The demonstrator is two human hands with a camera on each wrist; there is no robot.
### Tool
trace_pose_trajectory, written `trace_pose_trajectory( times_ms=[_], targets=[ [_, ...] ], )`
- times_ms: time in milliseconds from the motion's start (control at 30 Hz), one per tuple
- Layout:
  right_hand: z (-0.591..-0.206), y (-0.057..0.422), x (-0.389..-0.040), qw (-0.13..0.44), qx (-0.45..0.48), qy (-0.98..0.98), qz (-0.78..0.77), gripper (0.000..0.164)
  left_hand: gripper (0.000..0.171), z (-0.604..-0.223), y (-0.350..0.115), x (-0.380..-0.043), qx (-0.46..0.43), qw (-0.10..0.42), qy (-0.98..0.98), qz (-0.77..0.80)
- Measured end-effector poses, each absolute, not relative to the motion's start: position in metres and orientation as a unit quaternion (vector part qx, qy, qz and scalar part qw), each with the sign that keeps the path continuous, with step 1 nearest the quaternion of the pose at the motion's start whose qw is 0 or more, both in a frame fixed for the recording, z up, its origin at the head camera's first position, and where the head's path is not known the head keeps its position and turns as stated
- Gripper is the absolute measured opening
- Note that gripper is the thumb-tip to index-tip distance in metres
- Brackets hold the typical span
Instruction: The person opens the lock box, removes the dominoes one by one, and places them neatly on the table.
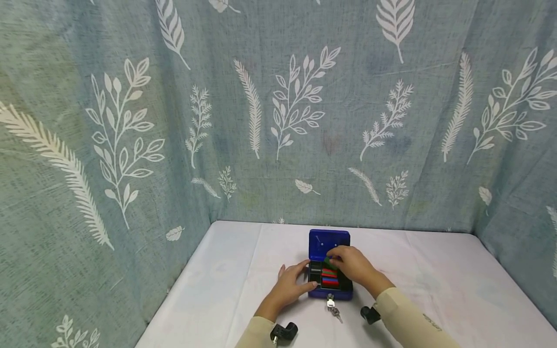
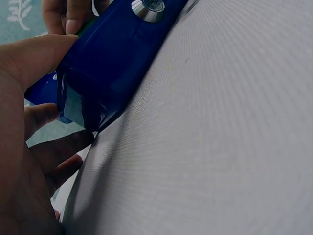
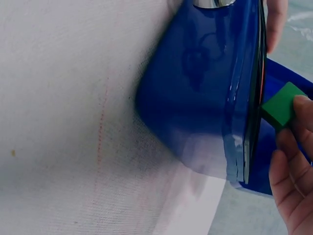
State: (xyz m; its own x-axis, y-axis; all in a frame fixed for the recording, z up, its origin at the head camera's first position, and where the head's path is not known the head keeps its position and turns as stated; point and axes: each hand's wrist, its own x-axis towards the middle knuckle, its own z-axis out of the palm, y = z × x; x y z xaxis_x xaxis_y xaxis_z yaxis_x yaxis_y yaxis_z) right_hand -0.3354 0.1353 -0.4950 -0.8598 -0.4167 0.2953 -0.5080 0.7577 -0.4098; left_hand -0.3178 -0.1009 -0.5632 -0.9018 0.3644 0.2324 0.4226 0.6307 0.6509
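Note:
A blue cash box stands on the table, its lid raised at the back. Inside lies a black tray whose middle section holds red, green and blue blocks. My left hand holds the box's left side; in the left wrist view its thumb lies at the top rim and its fingers are against the side and lower corner. Over the tray, my right hand pinches a green block between thumb and fingers, close to the rim in the right wrist view.
Keys hang from the lock at the front of the box. White cloth covers the table. A blue-green curtain with white leaf prints closes off the back and sides. Black wrist devices show near both sleeves.

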Motion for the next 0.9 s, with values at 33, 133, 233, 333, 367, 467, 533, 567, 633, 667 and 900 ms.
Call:
trace_pose_trajectory(
  times_ms=[33, 133, 233, 333, 367, 467, 533, 567, 633, 667, 900],
  targets=[
    [-0.495, 0.136, -0.336, 0.094, 0.243, -0.932, 0.251, 0.017, 0.073, -0.563, -0.101, -0.318, -0.218, 0.04, -0.902, -0.37],
    [-0.496, 0.139, -0.336, 0.09, 0.228, -0.932, 0.267, 0.017, 0.074, -0.564, -0.1, -0.319, -0.218, 0.039, -0.904, -0.366],
    [-0.496, 0.141, -0.334, 0.083, 0.212, -0.93, 0.29, 0.018, 0.074, -0.565, -0.1, -0.319, -0.215, 0.038, -0.906, -0.363],
    [-0.498, 0.145, -0.332, 0.085, 0.198, -0.924, 0.315, 0.019, 0.074, -0.565, -0.1, -0.319, -0.216, 0.041, -0.906, -0.362],
    [-0.498, 0.146, -0.331, 0.086, 0.193, -0.922, 0.323, 0.019, 0.074, -0.565, -0.1, -0.319, -0.214, 0.04, -0.906, -0.363],
    [-0.5, 0.151, -0.329, 0.089, 0.172, -0.916, 0.352, 0.02, 0.073, -0.565, -0.1, -0.319, -0.217, 0.04, -0.904, -0.367],
    [-0.501, 0.155, -0.327, 0.082, 0.153, -0.912, 0.372, 0.022, 0.073, -0.565, -0.1, -0.319, -0.219, 0.042, -0.902, -0.369],
    [-0.501, 0.156, -0.326, 0.08, 0.145, -0.91, 0.38, 0.022, 0.073, -0.565, -0.1, -0.32, -0.22, 0.043, -0.902, -0.37],
    [-0.501, 0.16, -0.325, 0.072, 0.13, -0.907, 0.394, 0.023, 0.073, -0.565, -0.1, -0.32, -0.222, 0.047, -0.901, -0.369],
    [-0.502, 0.161, -0.324, 0.07, 0.125, -0.905, 0.4, 0.023, 0.073, -0.565, -0.1, -0.32, -0.223, 0.049, -0.901, -0.369],
    [-0.507, 0.171, -0.319, 0.052, 0.095, -0.897, 0.429, 0.023, 0.072, -0.566, -0.1, -0.319, -0.224, 0.049, -0.902, -0.366]
  ],
)
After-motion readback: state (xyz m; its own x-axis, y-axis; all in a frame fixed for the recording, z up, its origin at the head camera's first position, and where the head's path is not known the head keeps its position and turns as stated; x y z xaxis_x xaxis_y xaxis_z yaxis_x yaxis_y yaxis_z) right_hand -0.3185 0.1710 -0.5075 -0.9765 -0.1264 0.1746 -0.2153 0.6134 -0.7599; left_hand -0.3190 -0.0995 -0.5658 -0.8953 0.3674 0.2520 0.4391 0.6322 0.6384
